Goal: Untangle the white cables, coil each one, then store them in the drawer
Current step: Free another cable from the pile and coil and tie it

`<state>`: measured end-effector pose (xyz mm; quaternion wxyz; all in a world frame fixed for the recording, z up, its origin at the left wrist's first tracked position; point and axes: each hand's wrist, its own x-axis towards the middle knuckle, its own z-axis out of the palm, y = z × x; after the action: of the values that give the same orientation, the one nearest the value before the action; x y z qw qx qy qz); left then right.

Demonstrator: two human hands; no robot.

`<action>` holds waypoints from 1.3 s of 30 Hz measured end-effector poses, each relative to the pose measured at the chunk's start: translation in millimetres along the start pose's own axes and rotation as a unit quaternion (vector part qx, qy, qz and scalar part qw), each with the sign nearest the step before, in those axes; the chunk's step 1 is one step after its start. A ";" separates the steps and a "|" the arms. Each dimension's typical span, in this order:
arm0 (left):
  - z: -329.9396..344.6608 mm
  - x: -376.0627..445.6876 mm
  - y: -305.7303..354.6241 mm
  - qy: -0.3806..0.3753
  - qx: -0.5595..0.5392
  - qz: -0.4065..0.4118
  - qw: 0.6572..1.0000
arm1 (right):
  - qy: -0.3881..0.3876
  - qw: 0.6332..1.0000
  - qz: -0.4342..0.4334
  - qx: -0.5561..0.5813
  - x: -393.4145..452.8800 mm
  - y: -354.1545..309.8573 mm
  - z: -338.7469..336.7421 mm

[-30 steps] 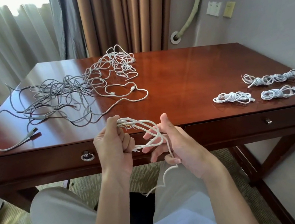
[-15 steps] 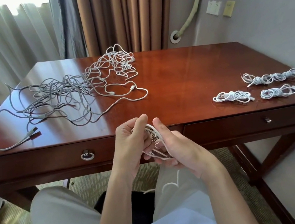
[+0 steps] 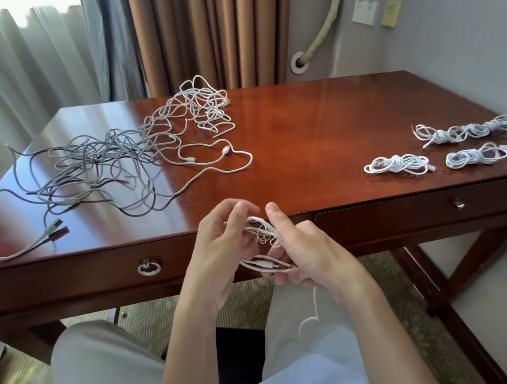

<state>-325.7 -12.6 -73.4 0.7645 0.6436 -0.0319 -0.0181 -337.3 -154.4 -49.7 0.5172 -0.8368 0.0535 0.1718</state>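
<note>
White cable (image 3: 266,243), partly looped, sits between both hands in front of the desk (image 3: 319,132) edge, at about 6 o'clock from the desktop's centre. Left hand (image 3: 221,248) has its fingers curled round the loops from the 9 o'clock side, fingertips up near the top strands. Right hand (image 3: 306,250) pinches the same loops from the 3 o'clock side, thumb raised, lower fingers closed on the bottom strands where a small connector shows. A loose tail (image 3: 314,313) hangs from the right hand down onto the lap.

On the desktop, at roughly 10 o'clock, lies a big tangle (image 3: 124,157) of grey and white cables, one grey plug end trailing toward 8 o'clock near the front edge. At 3 o'clock, near the right edge, lie the coiled bundles (image 3: 468,132): one long bundle farther back, three in a row nearer the front edge, close together.

Under the desktop, the left drawer (image 3: 67,278) with a ring pull and the right drawer (image 3: 418,213) with a small knob are both closed. Curtains (image 3: 215,22) hang behind the desk at 12 o'clock.
</note>
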 end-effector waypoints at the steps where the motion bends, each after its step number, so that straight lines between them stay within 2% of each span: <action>1: 1.8 -0.4 1.0 0.000 0.015 0.012 1.000 | 0.001 1.000 0.003 -0.008 1.0 0.5 1.6; 5: 4.0 0.4 1.5 0.052 0.176 0.105 0.977 | 0.040 0.999 -0.018 -0.026 4.0 2.9 4.9; 8: 3.9 1.6 -1.5 0.116 0.204 0.130 0.963 | 0.050 0.998 -0.046 -0.009 4.6 1.8 3.5; 11: 4.6 3.4 -4.1 0.157 0.129 0.100 0.974 | 0.040 0.996 -0.071 0.034 2.6 0.7 1.7; 14: 2.4 5.8 -2.8 0.221 0.017 0.071 0.972 | 0.029 0.989 -0.147 0.007 0.0 0.3 -2.1; 17: 1.7 7.5 -1.0 0.273 -0.070 0.052 0.958 | -0.039 0.974 -0.207 0.087 -1.9 -0.6 0.7; 23: 1.1 8.0 8.3 0.271 -0.266 -0.020 0.925 | -0.094 0.942 -0.198 0.255 4.2 -1.7 10.6; 25: -4.7 9.3 8.1 0.257 -0.324 -0.058 0.909 | -0.084 0.947 -0.191 0.243 5.4 -1.1 9.3; 29: -10.2 11.1 6.3 0.248 -0.342 -0.098 0.901 | -0.083 0.959 -0.200 0.180 7.4 1.7 7.5; 33: -9.4 10.4 8.6 0.230 -0.406 -0.142 0.873 | -0.056 0.968 -0.218 0.108 9.0 3.1 8.0; 39: -4.6 9.5 8.4 0.241 -0.412 -0.109 0.872 | 0.010 0.972 -0.222 0.081 14.3 5.9 15.2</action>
<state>-315.9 -7.3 -65.6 0.9373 0.2542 0.2343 0.0430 -329.1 -142.4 -65.8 0.6078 -0.7848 -0.1145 0.0395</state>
